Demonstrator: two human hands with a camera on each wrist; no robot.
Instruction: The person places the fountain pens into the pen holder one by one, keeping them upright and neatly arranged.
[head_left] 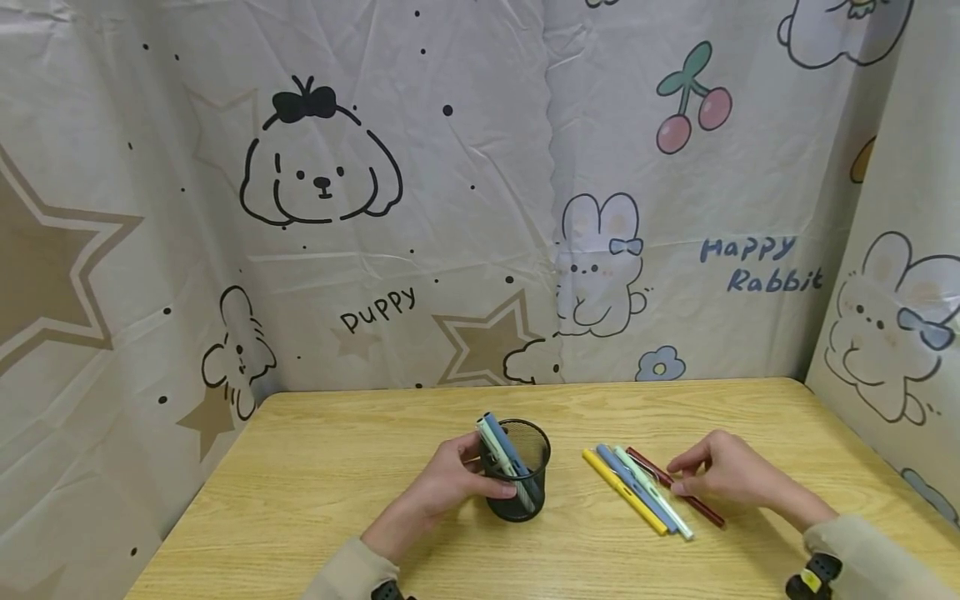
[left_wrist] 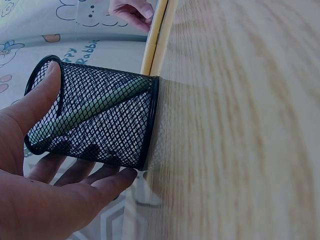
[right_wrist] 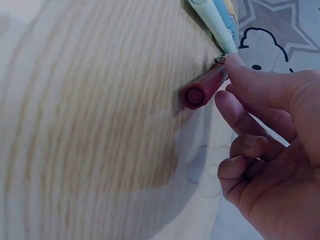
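My left hand (head_left: 450,479) grips a black mesh pen holder (head_left: 536,500), its thumb at the rim and its fingers round the side. The holder stands upright on the table; in it lean a pale green pen (left_wrist: 90,111) and a blue pen (head_left: 504,443). On the right, my right hand (head_left: 723,473) pinches a dark red pen (right_wrist: 205,89) between thumb and index finger, the other fingers curled beneath. The red pen lies on the table. Beside it lie another pale green pen (head_left: 654,492), a second blue pen (head_left: 633,486) and a yellow pen (head_left: 624,490).
The wooden table (head_left: 360,433) has its far edge against a printed cloth (head_left: 450,208) with cartoon animals and stars. More cloth hangs along the left and right sides. Each wrist carries a dark strapped device (head_left: 813,577).
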